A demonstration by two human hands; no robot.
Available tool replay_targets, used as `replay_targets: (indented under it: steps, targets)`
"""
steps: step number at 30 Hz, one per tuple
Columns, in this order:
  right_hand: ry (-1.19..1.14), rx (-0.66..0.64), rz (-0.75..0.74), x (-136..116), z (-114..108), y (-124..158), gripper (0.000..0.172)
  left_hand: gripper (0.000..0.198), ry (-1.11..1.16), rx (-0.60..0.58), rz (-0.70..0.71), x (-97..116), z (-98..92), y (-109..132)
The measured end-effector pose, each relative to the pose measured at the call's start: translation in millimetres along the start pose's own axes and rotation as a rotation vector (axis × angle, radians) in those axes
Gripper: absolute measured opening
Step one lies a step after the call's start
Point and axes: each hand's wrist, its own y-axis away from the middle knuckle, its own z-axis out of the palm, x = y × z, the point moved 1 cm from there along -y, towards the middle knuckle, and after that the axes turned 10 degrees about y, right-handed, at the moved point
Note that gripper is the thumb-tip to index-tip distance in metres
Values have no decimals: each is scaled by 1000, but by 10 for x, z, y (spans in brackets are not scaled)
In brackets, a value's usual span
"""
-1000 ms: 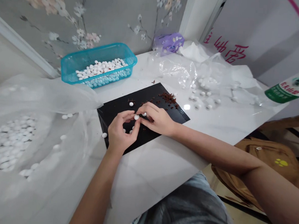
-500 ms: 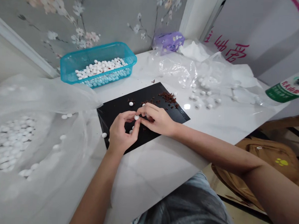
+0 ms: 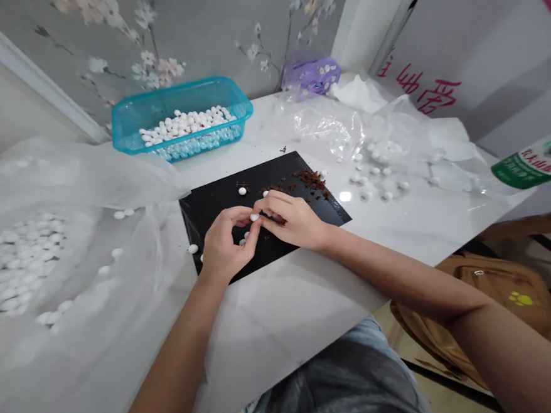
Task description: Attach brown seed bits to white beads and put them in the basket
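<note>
Over a black sheet (image 3: 219, 202) on the white table, my left hand (image 3: 224, 246) pinches a small white bead (image 3: 254, 217) between thumb and fingertips. My right hand (image 3: 289, 221) is curled right beside it, its fingertips touching the same bead. A few loose white beads (image 3: 242, 191) lie on the sheet, and one bead (image 3: 192, 248) sits at its left edge. A small heap of reddish-brown crumbs (image 3: 311, 180) lies at the sheet's far corner.
A teal basket (image 3: 135, 116) of white beads stands at the back left. A clear plastic bag (image 3: 16, 264) with many beads lies at the left. Crumpled plastic and scattered beads (image 3: 376, 176) lie at the right, with a green-labelled bottle (image 3: 538, 163) and a purple tissue pack (image 3: 310, 75).
Both hands stay together on the bead over the black sheet; the fingertips have shifted only slightly.
</note>
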Motion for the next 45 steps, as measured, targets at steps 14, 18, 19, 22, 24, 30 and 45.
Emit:
replay_targets:
  steps: [14, 18, 19, 22, 24, 30, 45]
  targets:
    - [-95, 8, 134, -12, 29, 2, 8, 27, 47, 1, -89, 13, -21, -10]
    - [-83, 14, 102, -21, 24, 5, 7, 28, 63, -6, -72, 8, -21, -12]
    - [-83, 16, 93, -22, 22, 4, 6, 28, 60, -8, -70, 7, -20, -12]
    - [-87, 14, 84, -22, 14, -5, 5, 27, 37, -17, -69, 10, -17, -10]
    - [-92, -1, 90, -26, 11, -12, 5, 26, 29, -22, -62, 15, -17, -12]
    - [-59, 21, 197, -35, 22, -17, 25, 23, 28, 140, -156, -2, -47, -40]
    - [6, -166, -65, -20, 92, -46, 16, 17, -39, 220, -213, -71, -58, -68]
